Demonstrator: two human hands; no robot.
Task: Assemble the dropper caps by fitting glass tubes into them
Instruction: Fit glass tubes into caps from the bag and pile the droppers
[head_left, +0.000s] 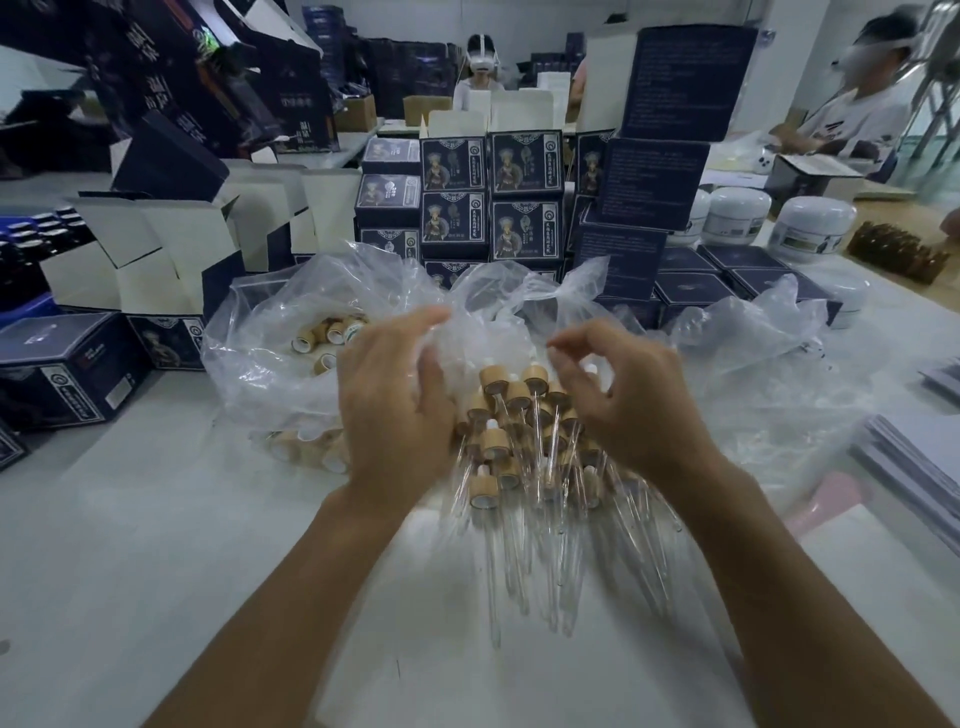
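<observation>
While the plastic bag is being pinched by the left hand and the right hand is being held empty, loosely curled, the assembled droppers are being risked: snagged glass tubes could snap.

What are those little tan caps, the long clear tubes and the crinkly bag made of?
Caps: probably wood or bamboo, matt tan with faint grain; it might be a printed look.
Tubes: apparently glass, clear, thin and straight with bright glints.
Bag: thin clear plastic film, crumpled and shiny.
</observation>
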